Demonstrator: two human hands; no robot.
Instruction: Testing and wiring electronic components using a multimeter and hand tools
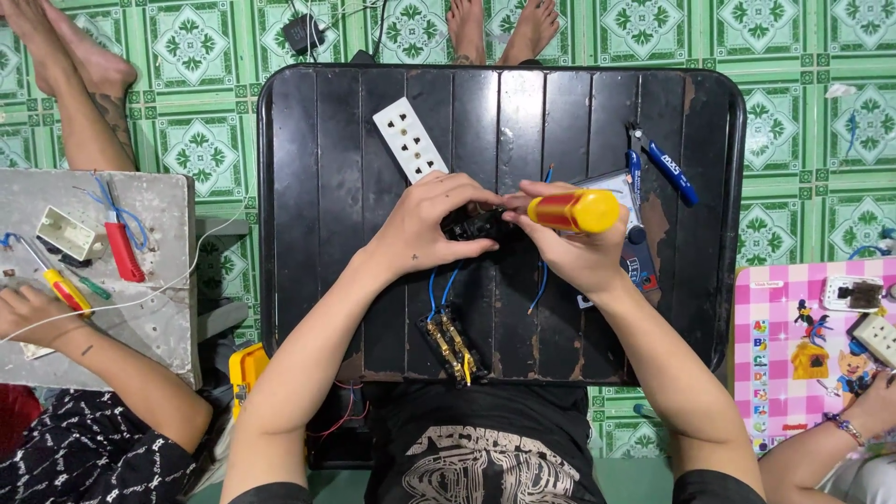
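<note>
**Screwdriver at a small black part, mid-table**

The left hand (425, 229) pinches a small black part (471, 224) at the middle of the black table (317, 187), fingers closed around it. The right hand (574, 247) grips a screwdriver (571, 211) by its red and yellow handle, tip pointed into the part; the tip itself is hidden, so whether it sits on a screw is hard to tell. Blue wires (439, 289) run from the part toward the near edge, where a brass-fitted piece (453, 345) lies with wires joined. A white socket strip (411, 140) lies untouched beyond the left hand, and blue-handled cutters (667, 168) rest to the right. The wiring looks partly done: some leads attached, the black part not yet finished.
</note>
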